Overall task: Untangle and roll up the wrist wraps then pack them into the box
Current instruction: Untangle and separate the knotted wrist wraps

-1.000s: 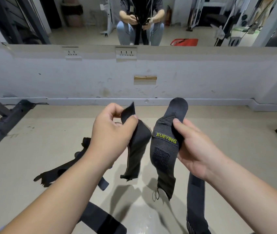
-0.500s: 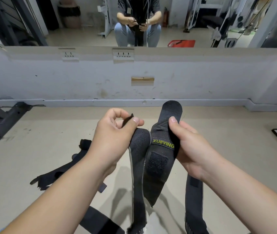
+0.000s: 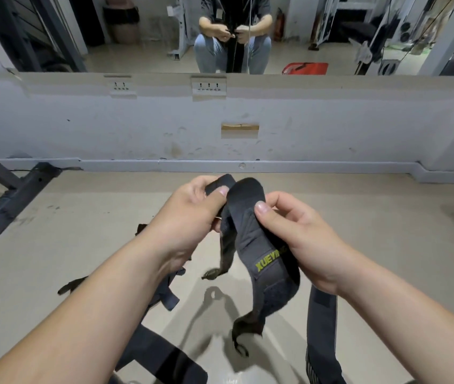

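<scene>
From the head view, both forearms reach forward and meet in the middle of the frame. The left hand (image 3: pixel 189 214) is turned knuckles-up, its thumb and curled fingers pinching one dark end of the wrist wrap (image 3: pixel 250 234). The right hand (image 3: pixel 300 239) grips the wrap's rounded end just beside it, thumb pressed on the front face and fingers curled behind. The wrap is held up over the floor (image 3: pixel 81 245); it hangs between the hands, a yellow-green label (partly hidden by the palm) showing, and its tail curls below. A further strap (image 3: pixel 321 336) drops from under the right wrist; whether it belongs to the same wrap I cannot tell. More dark straps (image 3: pixel 164 353) lie on the beige floor. Ahead stands a scuffed white wall (image 3: pixel 331 128) with sockets (image 3: pixel 208 86), a mirror (image 3: pixel 137 37) above, and a black metal frame (image 3: pixel 12 200) at left.
</scene>
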Available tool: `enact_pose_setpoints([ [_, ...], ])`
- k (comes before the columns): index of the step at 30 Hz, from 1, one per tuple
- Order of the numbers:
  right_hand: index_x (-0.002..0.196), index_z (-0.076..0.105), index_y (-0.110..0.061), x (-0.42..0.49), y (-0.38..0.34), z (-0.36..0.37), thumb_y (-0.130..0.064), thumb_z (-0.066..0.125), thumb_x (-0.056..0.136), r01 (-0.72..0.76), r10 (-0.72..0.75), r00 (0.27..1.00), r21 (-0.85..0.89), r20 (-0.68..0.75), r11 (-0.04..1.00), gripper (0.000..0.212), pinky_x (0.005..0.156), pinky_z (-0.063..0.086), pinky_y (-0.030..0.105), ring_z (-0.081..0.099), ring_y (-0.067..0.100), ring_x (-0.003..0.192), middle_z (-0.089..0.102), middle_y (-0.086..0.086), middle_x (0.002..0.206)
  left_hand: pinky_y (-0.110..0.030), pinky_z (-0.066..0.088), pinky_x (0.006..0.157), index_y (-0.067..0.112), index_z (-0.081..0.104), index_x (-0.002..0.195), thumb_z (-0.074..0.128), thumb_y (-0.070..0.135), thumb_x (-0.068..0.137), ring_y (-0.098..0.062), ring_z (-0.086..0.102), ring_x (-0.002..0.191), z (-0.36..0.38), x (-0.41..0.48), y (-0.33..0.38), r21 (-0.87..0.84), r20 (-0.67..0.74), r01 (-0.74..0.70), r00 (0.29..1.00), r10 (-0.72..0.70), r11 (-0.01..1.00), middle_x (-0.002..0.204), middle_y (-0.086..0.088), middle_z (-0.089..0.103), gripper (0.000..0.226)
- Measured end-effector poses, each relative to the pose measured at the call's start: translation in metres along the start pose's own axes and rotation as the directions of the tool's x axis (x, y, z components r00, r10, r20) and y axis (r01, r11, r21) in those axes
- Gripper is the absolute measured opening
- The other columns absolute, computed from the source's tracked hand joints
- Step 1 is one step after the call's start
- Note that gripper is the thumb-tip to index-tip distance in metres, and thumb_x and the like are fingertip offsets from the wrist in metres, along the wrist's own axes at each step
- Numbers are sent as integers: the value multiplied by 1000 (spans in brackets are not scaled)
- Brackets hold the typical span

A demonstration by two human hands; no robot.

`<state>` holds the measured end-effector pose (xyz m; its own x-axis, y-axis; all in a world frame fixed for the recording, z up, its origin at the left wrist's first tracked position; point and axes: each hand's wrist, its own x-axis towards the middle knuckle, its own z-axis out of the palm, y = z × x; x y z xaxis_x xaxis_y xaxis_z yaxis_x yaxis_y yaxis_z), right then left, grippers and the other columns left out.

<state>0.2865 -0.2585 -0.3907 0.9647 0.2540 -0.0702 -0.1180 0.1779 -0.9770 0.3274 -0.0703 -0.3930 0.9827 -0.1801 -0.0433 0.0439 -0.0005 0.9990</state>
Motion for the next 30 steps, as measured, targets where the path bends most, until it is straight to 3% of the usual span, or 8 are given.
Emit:
enact_pose_setpoints([
  [3, 92, 65, -3, 4, 10, 6, -23, 64, 102, 41, -47, 995, -73, -88, 997, 22, 70, 52, 24, 63, 15, 78, 70, 6, 86, -23, 41, 53, 4, 72, 107, 67, 13, 103, -13, 46, 53, 6, -1, 1, -99, -90, -17, 996, 9, 995, 74, -9, 62, 11],
  [8, 84, 71, -10, 5, 8, 9, -21, 71, 97, 72, -80, 976, -43, -204, 996, 17, 63, 53, 21, 64, 14, 71, 71, 6, 80, -23, 40, 52, 11, 78, 103, 64, 16, 104, -9, 57, 60, 8, -4, 2, -102, -86, -53, 995, 45, 993, 76, 3, 70, 15],
  [13, 84, 71, -7, 4, 1, 8, -9, 78, 87, 94, -75, 967, 70, -243, 993, 8, 59, 54, 21, 67, 13, 63, 73, 4, 74, -22, 41, 52, 11, 80, 107, 62, 18, 106, -10, 56, 64, 6, -4, 1, -25, -60, -69, 996, 68, 997, 81, 2, 72, 20],
  [16, 84, 67, -10, 4, -2, 5, -13, 78, 80, 94, -71, 977, 104, -203, 990, 12, 58, 53, 20, 64, 12, 62, 69, 3, 73, -23, 41, 54, 15, 82, 105, 65, 20, 104, -13, 55, 68, 5, -4, 2, 29, -58, -77, 995, 79, 997, 84, -2, 73, 18],
  [21, 84, 64, -10, 1, -5, 3, -10, 71, 92, 51, -31, 986, 121, -163, 991, 11, 56, 53, 21, 65, 12, 59, 71, 4, 71, -27, 40, 58, 14, 83, 103, 70, 24, 101, -14, 55, 68, 7, -6, 1, 15, -45, -42, 998, 42, 999, 82, -2, 72, 16],
  [30, 87, 67, -11, 4, -1, 2, -14, 77, 90, -5, 24, 970, 78, -241, 997, 11, 59, 55, 25, 68, 20, 67, 75, 14, 83, -24, 43, 56, 11, 80, 111, 56, 17, 109, -12, 59, 73, 11, -9, -1, 33, 42, -70, 997, 69, 997, 91, -3, 76, 25],
])
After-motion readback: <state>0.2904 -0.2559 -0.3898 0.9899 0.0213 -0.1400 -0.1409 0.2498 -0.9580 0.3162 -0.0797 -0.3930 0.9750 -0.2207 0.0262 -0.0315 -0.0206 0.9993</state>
